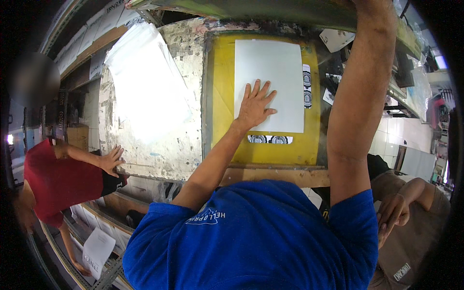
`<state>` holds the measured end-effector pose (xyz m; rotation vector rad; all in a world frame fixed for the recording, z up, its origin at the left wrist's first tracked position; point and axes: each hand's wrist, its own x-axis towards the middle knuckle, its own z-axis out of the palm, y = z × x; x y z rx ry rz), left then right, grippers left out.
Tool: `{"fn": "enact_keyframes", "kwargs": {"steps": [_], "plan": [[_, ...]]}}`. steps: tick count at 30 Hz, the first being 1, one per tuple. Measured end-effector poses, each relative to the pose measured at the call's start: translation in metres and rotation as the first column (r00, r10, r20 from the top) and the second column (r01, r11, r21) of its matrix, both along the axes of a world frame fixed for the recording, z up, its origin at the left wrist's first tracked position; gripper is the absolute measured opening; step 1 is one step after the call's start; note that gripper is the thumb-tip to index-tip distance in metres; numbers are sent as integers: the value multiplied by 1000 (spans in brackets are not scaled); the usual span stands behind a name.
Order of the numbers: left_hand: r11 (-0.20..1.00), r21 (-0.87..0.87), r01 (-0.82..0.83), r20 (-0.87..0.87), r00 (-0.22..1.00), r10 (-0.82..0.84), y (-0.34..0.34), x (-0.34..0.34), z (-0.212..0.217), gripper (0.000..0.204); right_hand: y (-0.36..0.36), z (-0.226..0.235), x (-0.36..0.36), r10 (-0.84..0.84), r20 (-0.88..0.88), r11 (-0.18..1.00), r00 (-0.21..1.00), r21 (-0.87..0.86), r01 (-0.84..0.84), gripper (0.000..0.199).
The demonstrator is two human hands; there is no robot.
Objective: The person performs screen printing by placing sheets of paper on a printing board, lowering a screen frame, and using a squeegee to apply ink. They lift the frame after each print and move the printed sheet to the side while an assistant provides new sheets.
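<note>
My left hand (256, 107) lies flat, palm down with fingers spread, on a white sheet of paper (285, 63). The sheet rests on a yellow board (270, 153). Small black-and-white printed emblems (270, 139) show beside the sheet's near edge, with more emblems (307, 87) along its right edge. My right arm (360, 92) reaches up and forward past the right side of the board. Its hand is cut off by the top of the picture, close to a raised greenish frame (270, 13) over the far side.
A stack of white paper (145, 82) lies on a paint-stained table (164, 162) at left. A person in red (67, 179) rests one hand on its near corner and holds paper in the other. Another person in brown (411, 237) stands at right. Shelves (92, 34) stand at far left.
</note>
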<state>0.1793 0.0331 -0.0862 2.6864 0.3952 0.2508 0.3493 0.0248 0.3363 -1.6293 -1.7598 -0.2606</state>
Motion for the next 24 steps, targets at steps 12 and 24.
{"fn": "enact_keyframes", "kwargs": {"steps": [12, 24], "plan": [[1000, -18, 19, 91, 996, -17, -16, -15, -1, 70, 5, -9, -4, -85, -11, 996, 996, 8, 85, 41], [601, -721, 344, 687, 244, 684, 10, -86, 158, 129, -71, -98, -58, -158, 155, 985, 975, 91, 145, 59]]}}
